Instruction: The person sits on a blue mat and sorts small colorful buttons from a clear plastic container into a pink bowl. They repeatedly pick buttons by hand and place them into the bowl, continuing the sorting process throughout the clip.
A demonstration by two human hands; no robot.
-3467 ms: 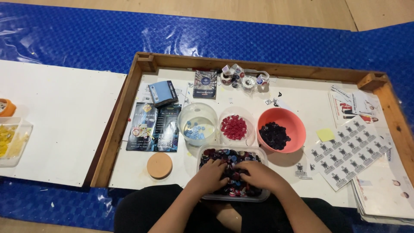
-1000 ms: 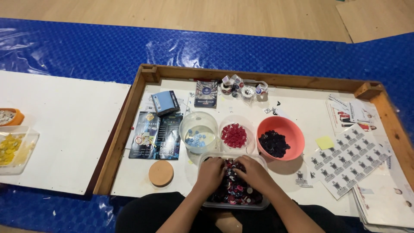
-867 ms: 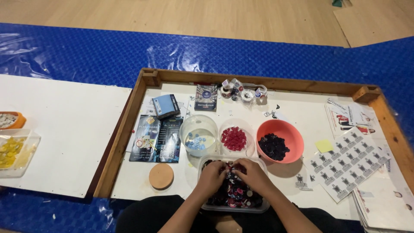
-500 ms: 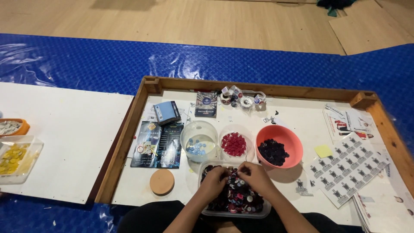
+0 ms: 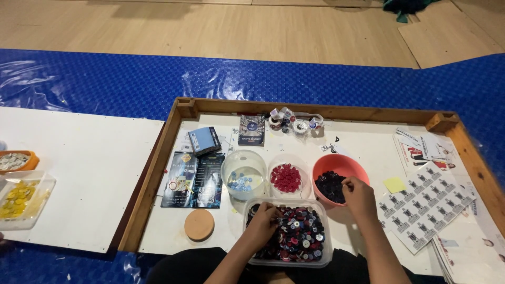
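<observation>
A clear plastic tub [image 5: 326,251] full of mixed dark, red and white buttons sits at the near edge of a wooden-framed tray. My left hand [image 5: 263,222] rests inside it, fingers down among the buttons. My right hand [image 5: 357,195] reaches over the rim of an orange bowl [image 5: 344,164] holding dark buttons, fingertips pinched together above them; whether a button is between them I cannot tell. Beside it stand a clear cup of red buttons [image 5: 286,178] and a clear round bowl with a few blue buttons [image 5: 243,176].
The wooden frame [image 5: 152,173] borders the white tray. On it lie a cork lid [image 5: 199,225], dark booklets [image 5: 193,179], a blue card box [image 5: 205,141], tape rolls [image 5: 293,121], sticker sheets [image 5: 426,205], a yellow note [image 5: 394,184]. Tubs of yellow and pale pieces [image 5: 20,197] stand far left.
My right hand has left the mixed tub and moved up right to the orange bowl. My left hand stays in the tub. The camera has tilted up slightly.
</observation>
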